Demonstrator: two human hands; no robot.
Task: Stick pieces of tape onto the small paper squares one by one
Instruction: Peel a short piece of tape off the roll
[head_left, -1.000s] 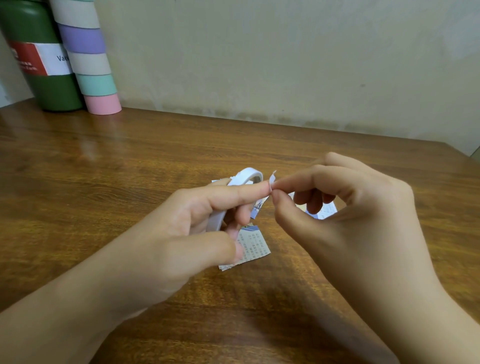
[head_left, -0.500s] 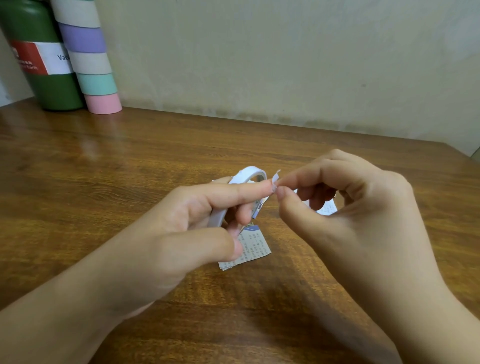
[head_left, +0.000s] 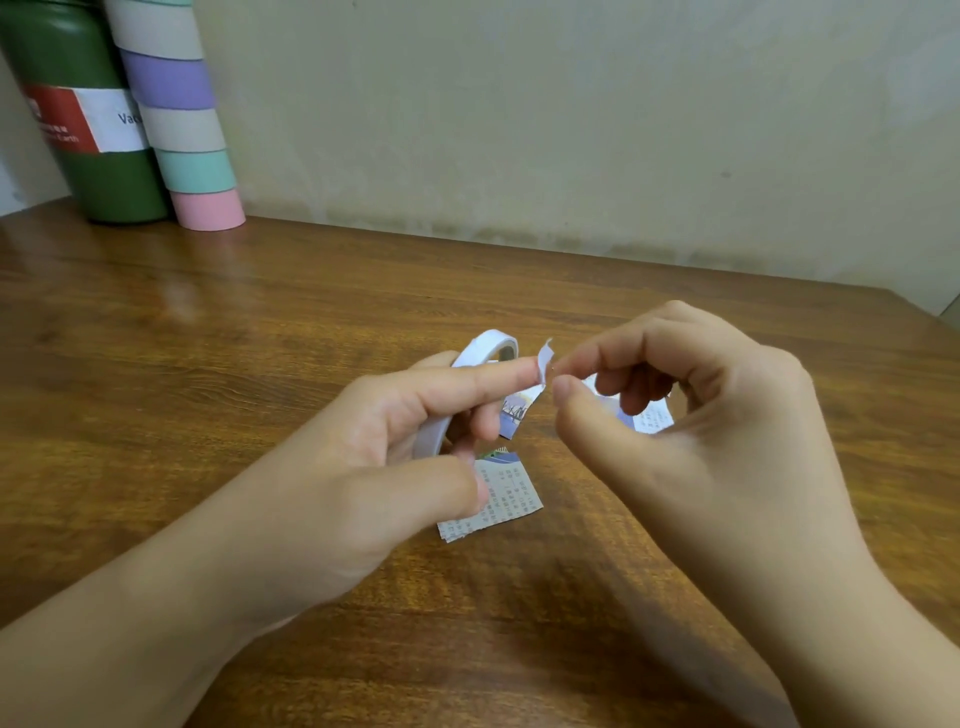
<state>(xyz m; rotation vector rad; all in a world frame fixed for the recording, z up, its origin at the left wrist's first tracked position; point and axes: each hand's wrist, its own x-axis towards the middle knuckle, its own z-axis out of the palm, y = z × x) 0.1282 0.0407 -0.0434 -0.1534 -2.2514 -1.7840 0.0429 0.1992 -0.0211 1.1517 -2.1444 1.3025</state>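
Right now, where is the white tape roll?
In the head view, the white tape roll is at the centre, held in the left hand above the table, just left of the right hand and over the paper squares.

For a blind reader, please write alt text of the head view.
A left hand holds a white tape roll while the right hand pinches its loose tape end, above small paper squares on a wooden table.

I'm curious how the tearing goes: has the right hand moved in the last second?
Yes, slightly. The right hand has eased rightward, away from the left hand's forefinger tip; judged against the printed paper square on the table, a small gap now shows by the tape end.
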